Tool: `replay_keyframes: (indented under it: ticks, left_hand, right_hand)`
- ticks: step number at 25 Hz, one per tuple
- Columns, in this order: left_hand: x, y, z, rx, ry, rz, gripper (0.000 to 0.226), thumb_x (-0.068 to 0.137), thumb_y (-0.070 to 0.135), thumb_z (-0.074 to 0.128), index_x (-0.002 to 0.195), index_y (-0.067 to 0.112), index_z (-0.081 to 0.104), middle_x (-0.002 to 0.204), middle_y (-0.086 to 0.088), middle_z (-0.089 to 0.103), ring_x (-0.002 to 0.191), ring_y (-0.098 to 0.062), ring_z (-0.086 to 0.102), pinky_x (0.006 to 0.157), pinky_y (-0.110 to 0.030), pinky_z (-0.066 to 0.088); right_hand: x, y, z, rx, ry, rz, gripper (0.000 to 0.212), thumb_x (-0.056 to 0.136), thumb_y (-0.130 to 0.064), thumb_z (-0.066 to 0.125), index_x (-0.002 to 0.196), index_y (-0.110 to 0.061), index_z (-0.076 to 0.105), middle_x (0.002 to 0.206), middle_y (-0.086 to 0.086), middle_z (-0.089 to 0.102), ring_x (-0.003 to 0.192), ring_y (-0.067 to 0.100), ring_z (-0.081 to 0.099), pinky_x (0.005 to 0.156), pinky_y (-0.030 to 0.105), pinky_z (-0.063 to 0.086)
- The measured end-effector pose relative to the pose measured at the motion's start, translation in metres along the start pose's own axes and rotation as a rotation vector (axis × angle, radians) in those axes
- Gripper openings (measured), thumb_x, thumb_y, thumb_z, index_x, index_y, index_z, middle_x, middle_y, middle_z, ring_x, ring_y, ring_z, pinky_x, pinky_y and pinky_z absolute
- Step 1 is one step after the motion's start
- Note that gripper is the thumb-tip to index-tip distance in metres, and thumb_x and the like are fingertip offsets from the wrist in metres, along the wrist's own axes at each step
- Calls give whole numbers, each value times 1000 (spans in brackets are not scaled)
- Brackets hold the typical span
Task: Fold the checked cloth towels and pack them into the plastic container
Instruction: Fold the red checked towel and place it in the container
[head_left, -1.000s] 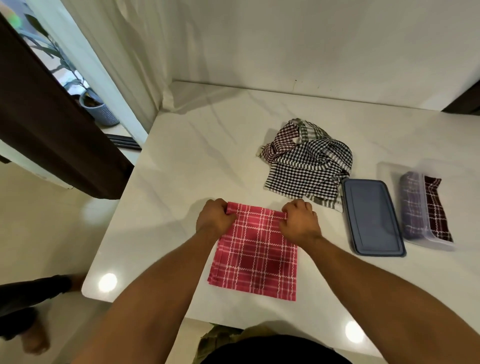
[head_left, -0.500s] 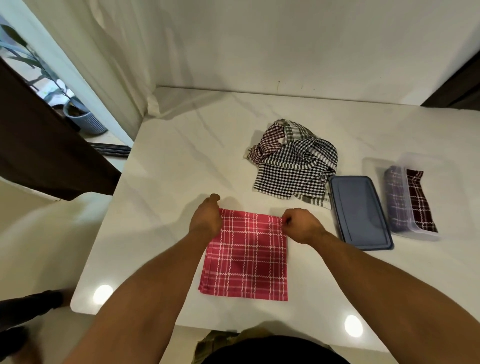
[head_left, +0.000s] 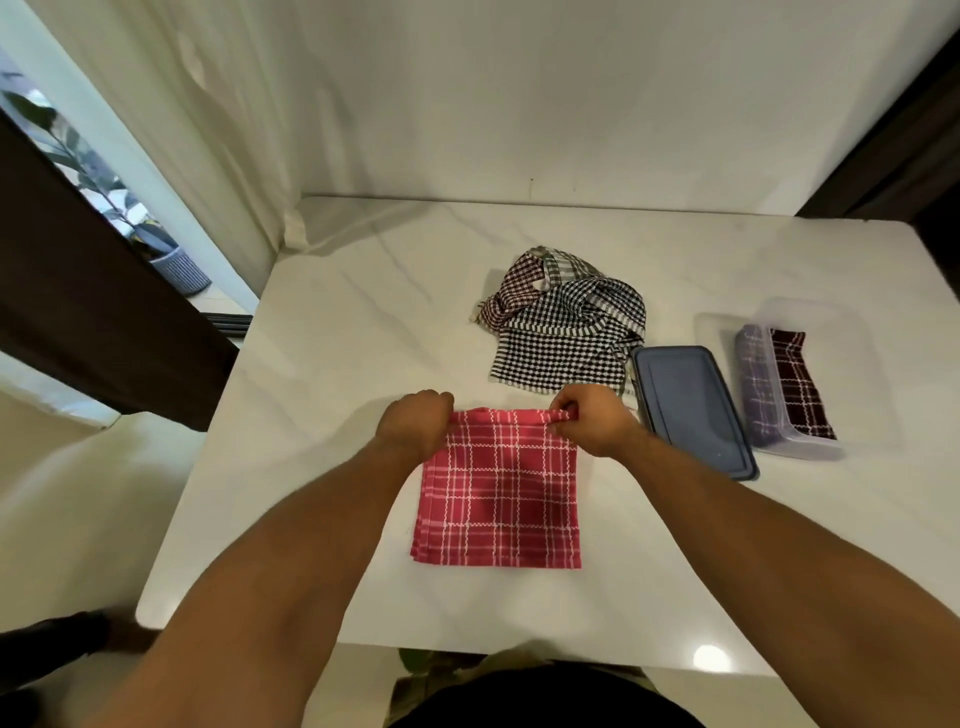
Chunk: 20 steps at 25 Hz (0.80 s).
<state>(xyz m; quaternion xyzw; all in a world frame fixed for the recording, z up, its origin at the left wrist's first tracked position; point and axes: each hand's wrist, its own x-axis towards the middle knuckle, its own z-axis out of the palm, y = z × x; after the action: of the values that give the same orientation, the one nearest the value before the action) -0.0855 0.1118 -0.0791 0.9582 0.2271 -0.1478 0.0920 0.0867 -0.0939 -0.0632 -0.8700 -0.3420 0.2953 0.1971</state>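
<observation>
Red checked towel (head_left: 498, 493) folded flat on the white table (head_left: 322, 364), left hand (head_left: 415, 423) and right hand (head_left: 592, 421) each pinching a far corner, pile of unfolded towels (head_left: 563, 332) behind, blue lid (head_left: 691, 405) beside, plastic container (head_left: 852, 395) at right with two folded towels inside

We see two bare forearms, no sleeves, no watch or rings. Left hand (head_left: 415, 423) and right hand (head_left: 592, 423) ungloved. Dark black fabric garment (head_left: 545, 696) at bottom edge, olive-green cloth (head_left: 441, 670) beside it.

Both hands (head_left: 415, 426) (head_left: 592, 423) pinch the red towel's (head_left: 501, 499) far edge.
</observation>
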Motion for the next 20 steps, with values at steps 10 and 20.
replay_keyframes:
  ticks: [10, 20]
  left_hand:
    - [4, 35, -78, -124, 134, 68, 24, 90, 31, 59, 104, 12, 68, 101, -7, 67, 96, -27, 61, 76, -37, 51]
    - [-11, 59, -111, -301, 324, -82, 21, 84, 19, 53, 90, 18, 73, 82, -7, 71, 76, -30, 66, 65, -32, 52]
  right_hand:
    - [-19, -12, -80, -213, 191, -74, 16, 86, -29, 63, 83, -17, 74, 80, 2, 71, 75, 25, 65, 68, 36, 55]
    - [-40, -15, -90, 83, 383, -80, 18, 91, -13, 50, 87, -16, 68, 84, 3, 71, 78, 25, 67, 65, 33, 51]
